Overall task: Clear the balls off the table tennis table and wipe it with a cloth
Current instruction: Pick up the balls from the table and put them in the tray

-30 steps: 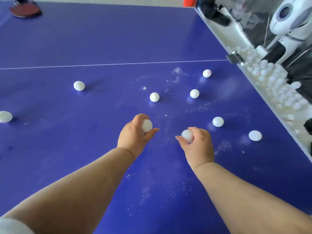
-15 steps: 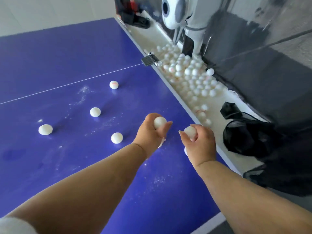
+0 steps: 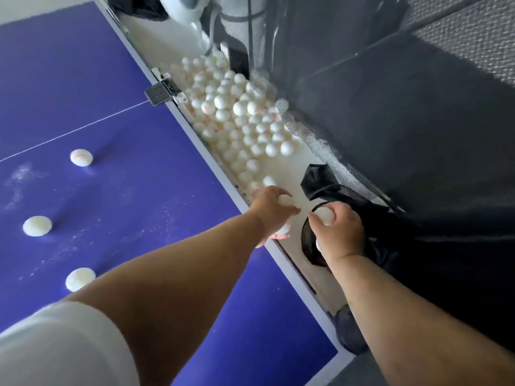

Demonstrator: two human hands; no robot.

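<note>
The blue table tennis table (image 3: pixel 125 196) fills the left of the view, dusted with white powder. Three white balls lie on it: one near the centre line (image 3: pixel 81 157), one further left (image 3: pixel 37 225) and one beside my left forearm (image 3: pixel 80 278). My left hand (image 3: pixel 271 211) grips white balls (image 3: pixel 285 201) just past the table's right edge, over the white tray. My right hand (image 3: pixel 338 232) grips a white ball (image 3: pixel 325 214) above a dark round opening (image 3: pixel 308 240) in the tray. No cloth is in view.
A white collecting tray (image 3: pixel 302 160) runs along the table's right edge, piled with several white balls (image 3: pixel 237 112). Black netting (image 3: pixel 418 151) rises behind it. A metal clamp (image 3: pixel 160 91) sits on the edge at the centre line. A white machine (image 3: pixel 184 9) stands at the tray's far end.
Both hands, each holding balls, have moved right from over the table to over the tray. The view has swung right and closer to the tray.
</note>
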